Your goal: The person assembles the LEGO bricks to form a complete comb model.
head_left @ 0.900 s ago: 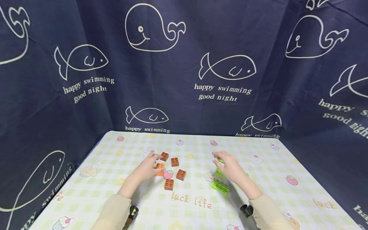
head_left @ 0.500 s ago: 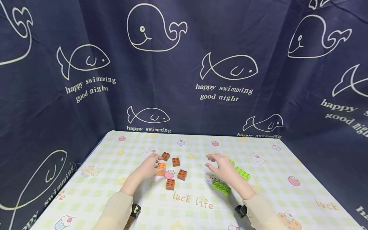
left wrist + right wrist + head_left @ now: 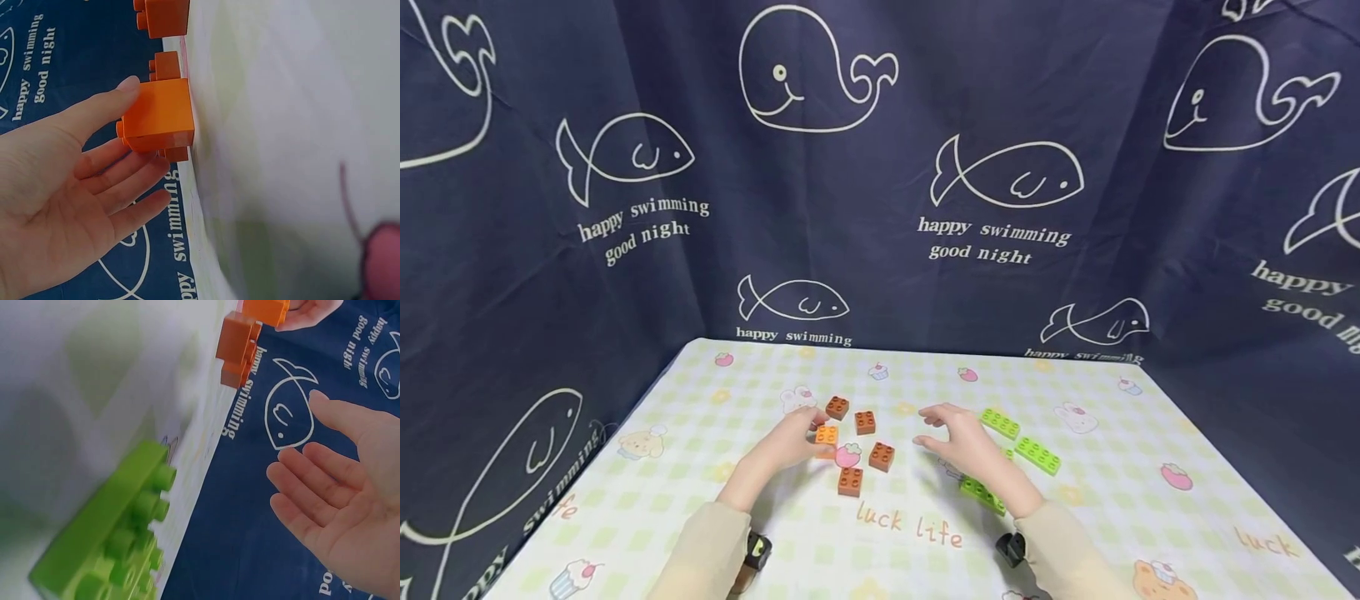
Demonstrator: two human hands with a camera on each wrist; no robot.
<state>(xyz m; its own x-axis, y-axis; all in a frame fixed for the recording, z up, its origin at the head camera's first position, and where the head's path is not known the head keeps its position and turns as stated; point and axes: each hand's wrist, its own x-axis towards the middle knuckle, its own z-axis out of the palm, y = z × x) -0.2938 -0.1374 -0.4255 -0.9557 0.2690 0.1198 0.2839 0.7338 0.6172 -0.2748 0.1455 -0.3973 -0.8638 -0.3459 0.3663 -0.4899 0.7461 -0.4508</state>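
My left hand (image 3: 792, 440) is at an orange brick (image 3: 827, 436), thumb on the near side and fingers beyond it. In the left wrist view the thumb tip lies right at one corner of the orange brick (image 3: 159, 112), and the brick partly hides the fingers; I cannot tell whether they pinch it. My right hand (image 3: 958, 437) hovers left of the green bricks, holding nothing, thumb and fingers apart and pointing left. Close below it are green bricks (image 3: 1037, 455), one (image 3: 981, 496) partly covered by the forearm. In the right wrist view a green brick (image 3: 87, 519) looms large.
Several reddish-brown bricks (image 3: 881, 456) lie between the hands, one (image 3: 837, 407) just beyond my left fingers. Another green brick (image 3: 1000, 422) lies at the far right. The patterned tablecloth (image 3: 775, 542) ends before a dark blue curtain (image 3: 880, 275).
My right hand has moved left from above the green bricks, uncovering the far ones. The left hand stays at the orange brick. The head view has turned slightly left.
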